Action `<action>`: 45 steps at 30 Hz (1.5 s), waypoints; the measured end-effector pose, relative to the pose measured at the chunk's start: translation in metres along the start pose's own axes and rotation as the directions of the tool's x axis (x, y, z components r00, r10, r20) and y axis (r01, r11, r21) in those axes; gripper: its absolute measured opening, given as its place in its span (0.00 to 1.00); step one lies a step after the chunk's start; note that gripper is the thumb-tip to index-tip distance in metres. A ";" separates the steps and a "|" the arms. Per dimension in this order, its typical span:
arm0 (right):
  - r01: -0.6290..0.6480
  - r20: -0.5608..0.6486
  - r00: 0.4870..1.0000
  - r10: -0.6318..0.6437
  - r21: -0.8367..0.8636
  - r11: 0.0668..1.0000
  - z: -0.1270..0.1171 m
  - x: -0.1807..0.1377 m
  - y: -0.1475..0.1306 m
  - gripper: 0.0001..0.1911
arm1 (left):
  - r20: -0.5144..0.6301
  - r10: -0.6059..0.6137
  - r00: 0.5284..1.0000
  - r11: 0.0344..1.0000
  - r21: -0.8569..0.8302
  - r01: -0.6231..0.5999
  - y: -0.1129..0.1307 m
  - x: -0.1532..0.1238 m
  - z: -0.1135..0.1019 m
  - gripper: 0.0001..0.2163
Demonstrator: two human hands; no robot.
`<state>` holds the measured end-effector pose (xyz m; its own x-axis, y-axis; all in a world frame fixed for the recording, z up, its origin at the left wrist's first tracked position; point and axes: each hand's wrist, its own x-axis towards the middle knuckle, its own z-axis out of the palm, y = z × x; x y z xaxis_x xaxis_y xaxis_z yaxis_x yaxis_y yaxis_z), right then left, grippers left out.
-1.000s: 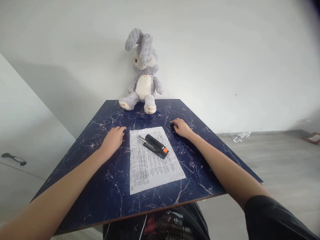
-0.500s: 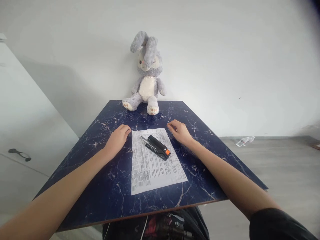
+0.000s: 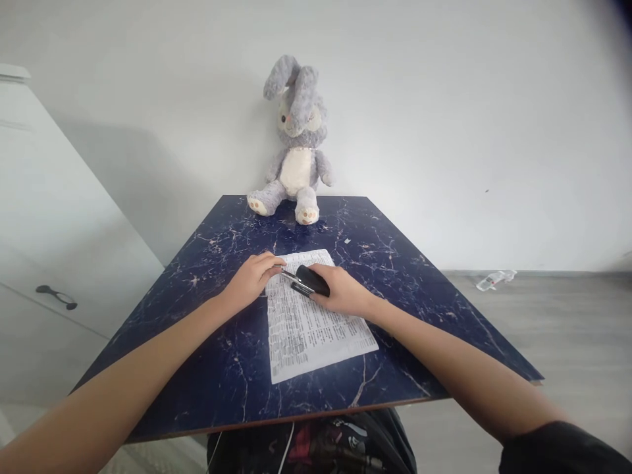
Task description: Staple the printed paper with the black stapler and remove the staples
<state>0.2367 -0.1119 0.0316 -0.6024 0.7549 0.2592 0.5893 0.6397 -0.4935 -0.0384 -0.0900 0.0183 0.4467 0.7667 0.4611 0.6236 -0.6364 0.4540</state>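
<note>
Stapler [image 3: 312, 279] is being held over far half of paper [image 3: 320, 339]; right hand [image 3: 342, 289] is gripping its right end, probably for steadying; left hand [image 3: 253, 279] is meeting metal rail [image 3: 292, 277] at far-left tip, whether pinching, cannot tell.

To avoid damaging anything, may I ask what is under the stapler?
A printed paper, lying on the blue table. The stapler and right hand hide part of the paper, so anything there cannot be seen.
</note>
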 end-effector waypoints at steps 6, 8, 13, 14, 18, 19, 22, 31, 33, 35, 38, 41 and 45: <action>0.085 0.014 0.996 -0.085 0.035 0.996 -0.010 0.000 0.006 0.16 | 0.026 -0.071 0.997 0.988 -0.134 0.074 0.005 -0.002 0.005 0.13; 0.093 0.033 0.995 -0.095 0.052 0.994 -0.009 0.000 0.007 0.16 | 0.080 -0.092 0.993 0.982 -0.160 0.104 0.005 -0.002 0.008 0.11; 0.111 0.042 0.993 -0.113 0.062 0.992 -0.006 0.000 0.012 0.16 | 0.120 -0.078 0.990 0.969 -0.223 0.104 0.006 0.000 0.011 0.09; 0.114 0.043 0.992 -0.117 0.068 0.991 -0.005 0.000 0.012 0.16 | 0.125 -0.055 0.991 0.970 -0.229 0.083 0.006 0.000 0.012 0.09; 0.123 0.041 0.991 -0.127 0.081 0.989 -0.005 0.001 0.014 0.17 | 0.150 -0.037 0.988 0.968 -0.241 0.073 0.008 0.000 0.015 0.08; 0.125 0.040 0.991 -0.128 0.080 0.989 -0.005 0.001 0.014 0.18 | 0.151 -0.043 0.988 0.965 -0.250 0.080 0.008 0.000 0.015 0.08; 0.118 0.044 0.992 -0.122 0.080 0.990 -0.005 0.001 0.013 0.19 | 0.152 -0.052 0.987 0.957 -0.274 0.093 0.009 0.000 0.016 0.08; 0.125 0.056 0.990 -0.130 0.079 0.989 -0.006 0.001 0.013 0.19 | 0.189 -0.022 0.982 0.963 -0.258 0.071 0.005 -0.001 0.015 0.09; 0.127 0.055 0.990 -0.131 0.081 0.989 -0.006 0.000 0.013 0.19 | 0.200 0.036 0.979 0.971 -0.240 0.013 0.005 -0.002 0.013 0.08; 0.130 0.051 0.990 -0.135 0.083 0.988 -0.006 0.000 0.013 0.19 | 0.205 0.049 0.978 0.976 -0.219 -0.003 0.005 -0.002 0.010 0.10; 0.127 0.058 0.989 -0.133 0.094 0.987 -0.007 0.000 0.013 0.17 | 0.251 0.004 0.968 0.978 -0.203 0.049 0.000 -0.003 0.002 0.14; 0.104 0.080 0.990 -0.113 0.110 0.988 -0.009 0.001 0.014 0.16 | 0.329 0.012 0.944 0.972 -0.225 0.066 -0.011 -0.003 -0.008 0.14; 0.126 0.057 0.989 -0.135 0.142 0.982 -0.013 0.002 0.013 0.15 | 0.364 0.059 0.929 0.948 -0.313 0.063 -0.021 -0.002 -0.014 0.14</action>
<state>0.2503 -0.1001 0.0362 -0.7061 0.6521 0.2759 0.4262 0.7026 -0.5699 -0.0613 -0.0796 0.0184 0.6856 0.7060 0.1775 0.4181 -0.5815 0.6979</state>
